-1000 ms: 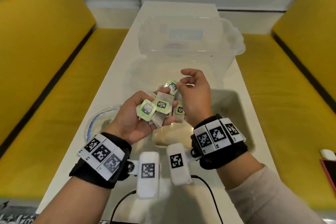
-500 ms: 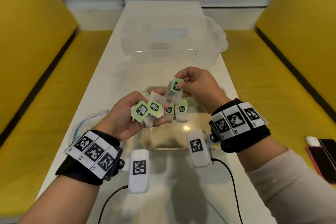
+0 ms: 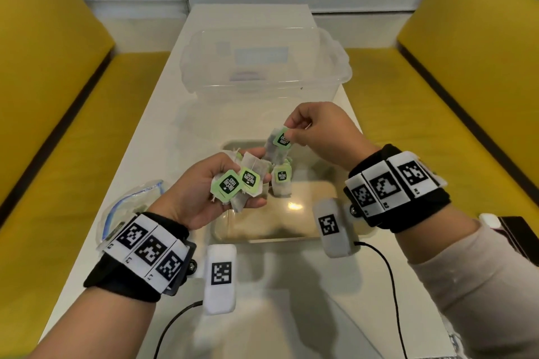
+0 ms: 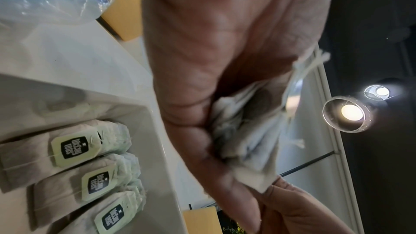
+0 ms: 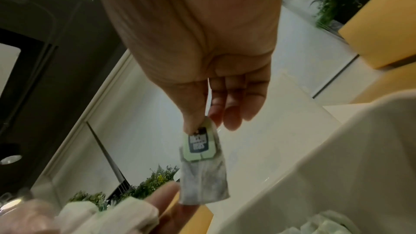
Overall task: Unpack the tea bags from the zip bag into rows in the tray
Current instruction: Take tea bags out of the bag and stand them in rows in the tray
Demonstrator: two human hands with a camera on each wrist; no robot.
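My left hand (image 3: 215, 183) grips a bunch of tea bags (image 3: 243, 181) with green tags, palm up, above the near left part of the tray (image 3: 309, 192). The same bunch of tea bags (image 4: 245, 131) shows crumpled under the fingers in the left wrist view. My right hand (image 3: 303, 131) pinches one tea bag (image 3: 277, 146) by its tag, hanging above the tray's far side; in the right wrist view this tea bag (image 5: 202, 166) dangles from thumb and forefinger. A row of tea bags (image 4: 74, 172) lies in the tray (image 4: 157, 149). The zip bag (image 3: 128, 207) lies left of the tray.
A clear plastic box (image 3: 262, 61) stands on the white table (image 3: 163, 114) beyond the tray. Yellow benches (image 3: 52, 73) flank the table on both sides. A dark phone-like object (image 3: 516, 233) lies on the right bench. Cables (image 3: 390, 285) trail near the table's front.
My right hand has lifted one tea bag out of the bunch and drawn it up and right, away from my left hand. The left hand keeps holding the rest.
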